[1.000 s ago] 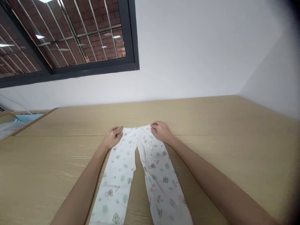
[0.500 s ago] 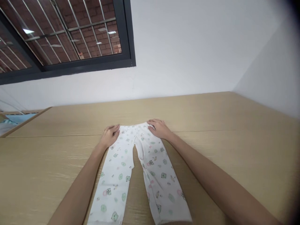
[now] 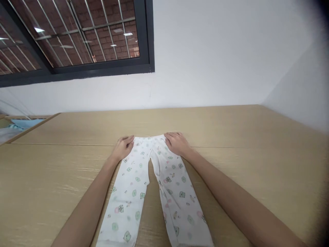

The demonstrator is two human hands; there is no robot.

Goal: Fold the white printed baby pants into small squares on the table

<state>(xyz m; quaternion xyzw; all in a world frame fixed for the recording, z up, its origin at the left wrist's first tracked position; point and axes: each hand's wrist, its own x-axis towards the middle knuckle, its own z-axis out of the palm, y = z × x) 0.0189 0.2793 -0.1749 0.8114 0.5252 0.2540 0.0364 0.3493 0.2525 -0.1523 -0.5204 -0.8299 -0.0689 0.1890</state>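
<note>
Head view: white printed trousers [image 3: 128, 192] lie spread on the wood-grain surface [image 3: 257, 178], waistband [image 3: 149, 138] farthest away. Left hand [image 3: 124, 147] and right hand [image 3: 177, 143]: fingers bent, nearly together, at opposite waistband corners; a pinch cannot be confirmed. Keep tension even; crease [image 3: 176, 200] likely needs smoothing

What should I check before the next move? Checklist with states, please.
1. Left hand at the waist's left corner: ok.
2. Right hand at the waist's right corner: ok.
3. Printed trousers lying on the wood-look surface: ok.
4. Trouser legs spread apart: ok.
5. Right leg free of creases: not ok, creased along its inner side.
6. Firmness of both hands' hold: cannot tell.
</note>
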